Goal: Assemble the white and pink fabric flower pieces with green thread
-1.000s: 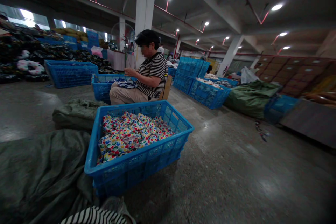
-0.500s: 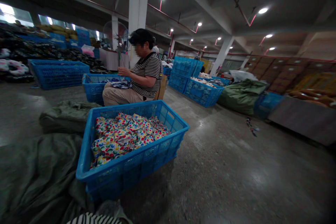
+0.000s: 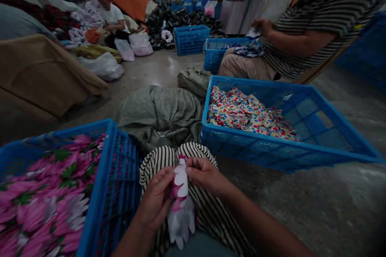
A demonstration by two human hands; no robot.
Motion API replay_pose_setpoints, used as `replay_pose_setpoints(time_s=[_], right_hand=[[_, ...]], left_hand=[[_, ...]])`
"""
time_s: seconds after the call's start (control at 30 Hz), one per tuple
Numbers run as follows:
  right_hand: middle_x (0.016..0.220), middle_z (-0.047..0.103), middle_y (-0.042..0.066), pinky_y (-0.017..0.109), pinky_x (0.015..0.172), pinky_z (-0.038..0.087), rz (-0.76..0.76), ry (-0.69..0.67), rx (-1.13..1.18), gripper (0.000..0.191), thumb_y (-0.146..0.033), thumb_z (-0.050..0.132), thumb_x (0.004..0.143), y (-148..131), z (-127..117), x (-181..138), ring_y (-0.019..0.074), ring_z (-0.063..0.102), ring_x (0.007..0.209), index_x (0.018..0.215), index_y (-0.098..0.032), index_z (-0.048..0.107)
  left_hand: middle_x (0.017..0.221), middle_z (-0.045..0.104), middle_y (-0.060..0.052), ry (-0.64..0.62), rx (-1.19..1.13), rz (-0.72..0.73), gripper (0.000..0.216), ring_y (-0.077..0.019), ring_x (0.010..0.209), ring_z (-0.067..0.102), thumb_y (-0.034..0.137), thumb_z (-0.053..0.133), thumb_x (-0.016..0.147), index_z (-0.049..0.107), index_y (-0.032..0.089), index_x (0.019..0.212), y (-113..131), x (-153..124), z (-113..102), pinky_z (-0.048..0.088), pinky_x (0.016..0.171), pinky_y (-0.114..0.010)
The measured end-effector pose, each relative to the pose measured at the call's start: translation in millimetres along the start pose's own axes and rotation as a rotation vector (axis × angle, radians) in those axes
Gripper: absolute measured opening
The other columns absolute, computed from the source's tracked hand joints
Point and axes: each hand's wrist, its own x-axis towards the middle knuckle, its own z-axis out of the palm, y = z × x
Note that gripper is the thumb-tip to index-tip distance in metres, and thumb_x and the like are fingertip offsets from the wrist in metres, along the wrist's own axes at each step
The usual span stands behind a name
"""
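Over my lap in striped cloth (image 3: 157, 164), my left hand (image 3: 157, 196) is closed on the left edge of a pink and white petal-shaped fabric piece (image 3: 181, 180). The fingers of my right hand (image 3: 208, 174) pinch the same piece at its upper right edge. A small dark thing (image 3: 196, 163) shows at the right fingers, too unclear to name. Lower down, white petal-shaped fabric (image 3: 181, 223) hangs over my lap; I cannot tell whether it is joined to the held piece.
To my left a blue crate (image 3: 110, 144) holds pink, white and green petal pieces (image 3: 39, 209). At right, another blue crate (image 3: 265, 144) contains colourful spotted fabric (image 3: 241, 110). A grey-green sack (image 3: 159, 108) lies ahead. A co-worker (image 3: 307, 36) sits beyond the right crate.
My view has swung left and down. Both hands, the fabric piece and the crate of pink petals now show; before, neither hand was in view.
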Motion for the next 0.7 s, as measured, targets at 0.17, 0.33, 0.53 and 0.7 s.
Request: replay_pose_setpoints(time_s=[0.17, 0.33, 0.53, 0.7], right_hand=[[0.050, 0.035, -0.009, 0.019, 0.040, 0.016, -0.077, -0.004, -0.082, 0.030, -0.044, 0.058, 0.077, 3, -6, 0, 0.0051, 0.024, 0.041, 0.071, -0.018, 0.046], [0.055, 0.035, -0.008, 0.020, 0.042, 0.019, -0.062, -0.022, -0.144, 0.029, -0.045, 0.055, 0.078, 8, -4, 0, 0.0064, 0.025, 0.045, 0.071, -0.019, 0.044], [0.063, 0.044, -0.003, 0.021, 0.053, 0.031, -0.186, -0.010, -0.555, 0.019, -0.030, 0.050, 0.082, 1, -2, -1, 0.0100, 0.039, 0.059, 0.068, -0.017, 0.051], [0.061, 0.043, -0.005, 0.020, 0.051, 0.030, -0.120, -0.028, -0.459, 0.022, -0.037, 0.055, 0.077, 3, -2, 0, 0.0077, 0.036, 0.055, 0.068, -0.016, 0.052]], left_hand=[[0.073, 0.062, 0.000, -0.038, 0.028, 0.093, 0.020, -0.0087, 0.060, 0.056, 0.027, 0.067, 0.072, 0.061, 0.015, 0.086, 1, 0, 6, 0.046, 0.059, -0.018], [0.079, 0.064, -0.003, -0.072, 0.269, 0.182, 0.024, -0.0113, 0.065, 0.056, 0.033, 0.066, 0.072, 0.060, 0.016, 0.087, -4, 1, 3, 0.043, 0.061, -0.020], [0.075, 0.065, -0.004, 0.080, 0.406, 0.338, 0.040, -0.0175, 0.071, 0.060, 0.042, 0.071, 0.060, 0.062, 0.015, 0.088, -9, 2, 5, 0.046, 0.066, -0.025], [0.057, 0.061, 0.000, 0.132, 0.550, 0.235, 0.026, -0.0166, 0.051, 0.056, 0.035, 0.064, 0.068, 0.063, 0.016, 0.085, -7, 6, -14, 0.043, 0.047, -0.025]])
